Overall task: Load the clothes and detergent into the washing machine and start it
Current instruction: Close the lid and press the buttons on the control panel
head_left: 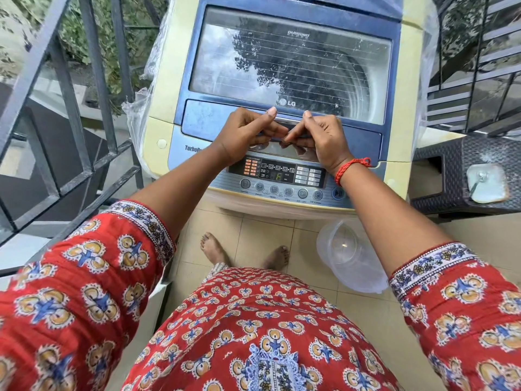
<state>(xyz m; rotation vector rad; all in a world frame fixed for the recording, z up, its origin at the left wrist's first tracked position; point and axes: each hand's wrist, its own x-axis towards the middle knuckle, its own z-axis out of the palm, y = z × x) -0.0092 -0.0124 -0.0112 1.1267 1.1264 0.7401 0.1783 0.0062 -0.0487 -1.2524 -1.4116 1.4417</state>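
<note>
I have my left hand (248, 134) and right hand (318, 136) curled around the handle (284, 124) at the near edge of the washing machine (408, 80) lid (290, 60); rigid glass, lift evenly.

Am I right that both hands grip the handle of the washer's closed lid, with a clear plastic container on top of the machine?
Not quite. The head view shows the clear plastic container on the floor by the machine. The left hand and right hand do grip the closed lid's handle.

A home balcony: metal railing (70, 108), tiled floor (253, 235), top-loading washing machine (158, 131).
</note>
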